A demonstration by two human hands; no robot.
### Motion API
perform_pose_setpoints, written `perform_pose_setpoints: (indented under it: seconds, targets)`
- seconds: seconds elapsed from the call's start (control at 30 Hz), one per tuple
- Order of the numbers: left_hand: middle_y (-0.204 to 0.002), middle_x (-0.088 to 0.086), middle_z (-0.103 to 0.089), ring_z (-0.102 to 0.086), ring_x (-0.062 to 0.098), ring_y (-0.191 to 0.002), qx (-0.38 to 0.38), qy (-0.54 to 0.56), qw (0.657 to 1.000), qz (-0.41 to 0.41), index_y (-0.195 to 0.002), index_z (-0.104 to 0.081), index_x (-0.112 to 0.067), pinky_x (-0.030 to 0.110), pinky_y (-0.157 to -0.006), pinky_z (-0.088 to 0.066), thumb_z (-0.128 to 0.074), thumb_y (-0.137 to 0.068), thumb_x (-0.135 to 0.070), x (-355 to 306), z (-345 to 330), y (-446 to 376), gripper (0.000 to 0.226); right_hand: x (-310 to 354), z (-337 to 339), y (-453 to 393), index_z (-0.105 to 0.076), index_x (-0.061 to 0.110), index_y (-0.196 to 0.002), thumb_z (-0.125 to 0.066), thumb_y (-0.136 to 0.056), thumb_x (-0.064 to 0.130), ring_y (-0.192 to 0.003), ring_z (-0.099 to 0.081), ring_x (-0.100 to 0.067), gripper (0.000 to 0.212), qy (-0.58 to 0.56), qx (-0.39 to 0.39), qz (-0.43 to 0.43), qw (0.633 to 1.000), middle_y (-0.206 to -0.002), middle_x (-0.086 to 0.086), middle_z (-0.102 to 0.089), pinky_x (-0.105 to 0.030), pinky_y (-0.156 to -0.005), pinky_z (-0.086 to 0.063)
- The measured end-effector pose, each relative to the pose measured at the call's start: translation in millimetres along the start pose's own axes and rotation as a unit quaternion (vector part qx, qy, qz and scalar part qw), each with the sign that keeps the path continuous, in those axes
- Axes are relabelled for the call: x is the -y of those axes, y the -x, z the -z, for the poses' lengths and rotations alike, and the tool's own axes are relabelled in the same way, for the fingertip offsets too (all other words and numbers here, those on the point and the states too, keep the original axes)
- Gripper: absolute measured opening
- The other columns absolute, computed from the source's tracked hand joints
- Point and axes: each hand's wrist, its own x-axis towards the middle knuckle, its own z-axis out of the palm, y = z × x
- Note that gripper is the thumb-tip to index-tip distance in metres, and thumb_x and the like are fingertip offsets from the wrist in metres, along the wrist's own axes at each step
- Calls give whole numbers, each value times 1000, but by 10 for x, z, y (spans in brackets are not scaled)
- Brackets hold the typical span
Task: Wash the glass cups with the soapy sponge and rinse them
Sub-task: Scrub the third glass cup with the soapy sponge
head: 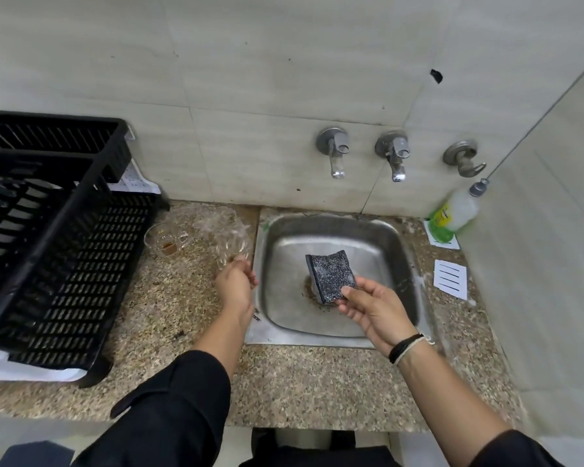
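Note:
My left hand (235,284) grips a clear glass cup (231,246) at the counter's edge, just left of the sink. It is blurred by motion. A second glass cup (165,240) with a handle and a brown residue at its bottom stands on the counter further left. Over the steel sink (402,264), my right hand (373,310) pinches a dark speckled sponge (331,276) by its near corner. The sponge hangs above the drain.
A black dish rack (64,251) fills the counter at the left. Three wall taps (334,153) (394,155) (463,158) sit above the sink; no water runs. A dish soap bottle (457,212) stands in the right corner, and a white card (450,279) lies right of the sink.

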Motion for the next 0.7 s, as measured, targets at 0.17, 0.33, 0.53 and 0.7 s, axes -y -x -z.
perform_pose_setpoints:
  seconds: [0.17, 0.33, 0.53, 0.7]
  targets:
    - [-68, -1, -54, -47, 14, -60, 72, -215, 965, -133, -81, -59, -9, 29, -61, -44, -53, -104, -21, -104, -169, 384, 27, 50, 263, 91, -66, 0, -109, -64, -89, -5, -73, -67, -17, 20, -26, 0, 8, 1000, -95, -15, -73, -24, -68, -59]
    - [-61, -3, -52, -49, 7, -66, 112, -453, 807, -363, -58, -48, -20, 31, -71, -41, -61, -96, -20, -185, -506, 558, 40, 119, 506, 158, -64, 5, -100, -63, -90, -7, -67, -63, -16, 16, -23, -25, 34, 999, -80, -5, -72, -23, -64, -58]
    - [-97, -1, -44, -47, 17, -64, 92, -653, 596, -458, -85, -67, -18, 32, -60, -46, -53, -98, -43, -100, -819, 639, 32, 235, 753, 237, -59, 5, -104, -57, -96, -2, -87, -72, -31, 11, -44, -51, 30, 997, -103, -19, -74, -42, -72, -62]
    - [-99, 5, -52, -47, 18, -61, 75, -697, 495, -513, -86, -69, -15, 31, -50, -43, -55, -98, -41, -91, -957, 780, 31, 331, 825, 216, -55, 7, -106, -53, -97, -5, -100, -71, -36, 15, -61, -50, 33, 996, -112, -19, -70, -61, -87, -56]
